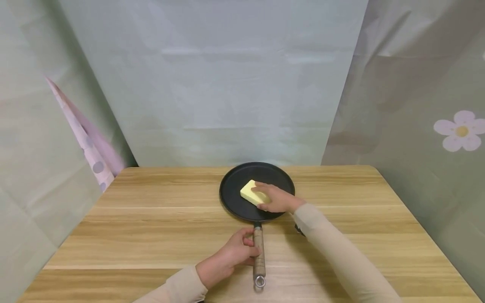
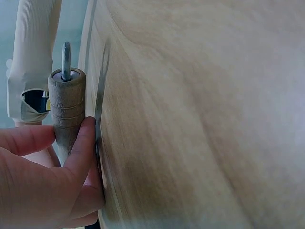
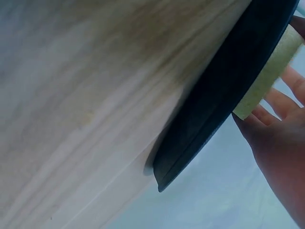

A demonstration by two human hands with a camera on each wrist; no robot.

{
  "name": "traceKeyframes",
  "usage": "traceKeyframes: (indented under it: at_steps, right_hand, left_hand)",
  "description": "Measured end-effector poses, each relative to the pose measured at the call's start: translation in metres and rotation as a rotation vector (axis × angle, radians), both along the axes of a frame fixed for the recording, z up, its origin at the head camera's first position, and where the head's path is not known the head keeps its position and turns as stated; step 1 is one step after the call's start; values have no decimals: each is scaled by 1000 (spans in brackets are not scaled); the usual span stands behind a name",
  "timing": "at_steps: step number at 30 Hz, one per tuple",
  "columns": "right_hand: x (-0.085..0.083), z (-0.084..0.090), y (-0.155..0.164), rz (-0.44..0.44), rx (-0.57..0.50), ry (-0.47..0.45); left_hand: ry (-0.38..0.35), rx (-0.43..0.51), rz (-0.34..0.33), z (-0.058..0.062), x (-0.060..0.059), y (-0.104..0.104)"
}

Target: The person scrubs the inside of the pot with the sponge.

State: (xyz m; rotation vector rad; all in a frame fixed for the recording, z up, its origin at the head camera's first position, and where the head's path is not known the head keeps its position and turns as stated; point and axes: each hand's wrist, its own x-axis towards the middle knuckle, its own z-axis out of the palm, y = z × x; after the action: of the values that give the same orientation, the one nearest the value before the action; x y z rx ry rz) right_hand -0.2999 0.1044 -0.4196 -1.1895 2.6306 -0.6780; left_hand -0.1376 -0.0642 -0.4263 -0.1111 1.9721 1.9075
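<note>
A round black frying pan (image 1: 234, 185) lies on the table, its wood-look handle (image 1: 259, 263) pointing toward me. My left hand (image 1: 232, 253) pinches this handle from the left, thumb and fingers on opposite sides, as the left wrist view also shows. At the handle's end is a metal ring (image 2: 66, 59). On the pan's cooking surface sits a pale yellow sponge (image 1: 250, 192). My right hand (image 1: 277, 199) grips it from the right, fingers over the top and thumb at the near edge. In the right wrist view, the sponge (image 3: 269, 76) rests against the pan (image 3: 209, 95).
The wooden table (image 1: 151, 235) extends to both sides of the pan. Pale fabric sheets (image 1: 227, 92) hang behind it and at both sides, the right one with a flower print (image 1: 461, 131). The pan stands near the table's far edge.
</note>
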Motion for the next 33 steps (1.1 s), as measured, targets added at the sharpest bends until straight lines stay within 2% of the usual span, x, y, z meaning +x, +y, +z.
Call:
traceKeyframes:
  at_steps: [9, 20, 33]
  right_hand:
    - [1, -2, -3, -5, -9, 13]
    - [12, 2, -7, 74, -47, 43]
    - [22, -1, -15, 113, -53, 34]
  left_hand:
    - [3, -11, -4, 3, 0, -1]
    - [0, 1, 1, 3, 0, 1]
    - [1, -11, -6, 4, 0, 1]
